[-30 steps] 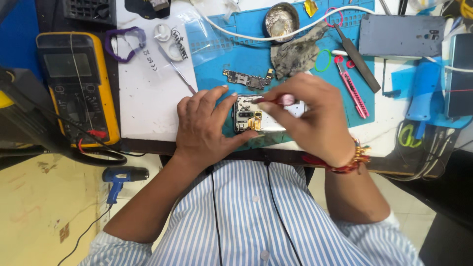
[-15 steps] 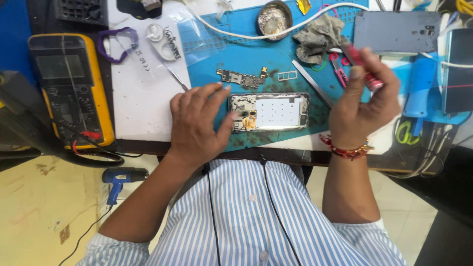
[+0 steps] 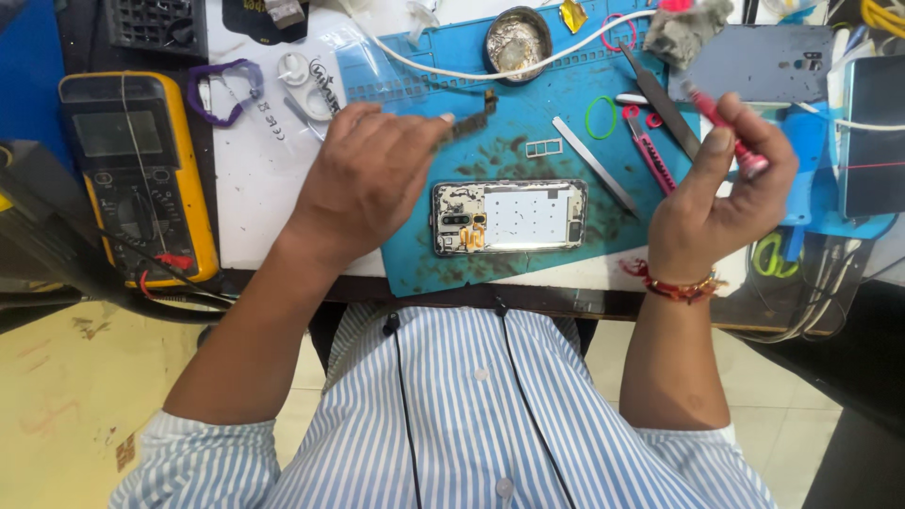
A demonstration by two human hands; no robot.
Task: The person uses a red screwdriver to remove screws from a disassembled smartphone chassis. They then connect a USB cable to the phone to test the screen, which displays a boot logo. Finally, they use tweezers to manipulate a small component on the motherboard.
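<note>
Left hand (image 3: 377, 179) reaches over the near-left part of the blue mat (image 3: 566, 90), fingers curled loosely, fingertips pinching one end of a small dark circuit strip (image 3: 474, 115) that sticks out toward the far edge of the surface. Right hand (image 3: 721, 198) is raised off the mat near the right edge of the surface, palm turned up, thumb and forefinger pressed on a slim red-handled screwdriver (image 3: 721, 127), its tip pointing up and away from the work.

Opened phone (image 3: 509, 216) lies flat near the near edge of the mat, between the two hands, touched by neither. Back cover is off; metal shield plate and camera end exposed. Grey back cover (image 3: 764, 61) rests at the far-right corner of the surface. Tweezers (image 3: 594, 162) lie just beyond the phone, on the mat. Small tray frame (image 3: 544, 147) beside them. Yellow multimeter (image 3: 141, 174) sits at the left edge, well apart.

Judgement: teardown stage, a board part being lifted clear or set aside, driver parked in the hand. Next move likely calls for placing the strip down without bending it, then bringing the driver tip squarely onto the phone's screws while the other hand steadies the frame.
</note>
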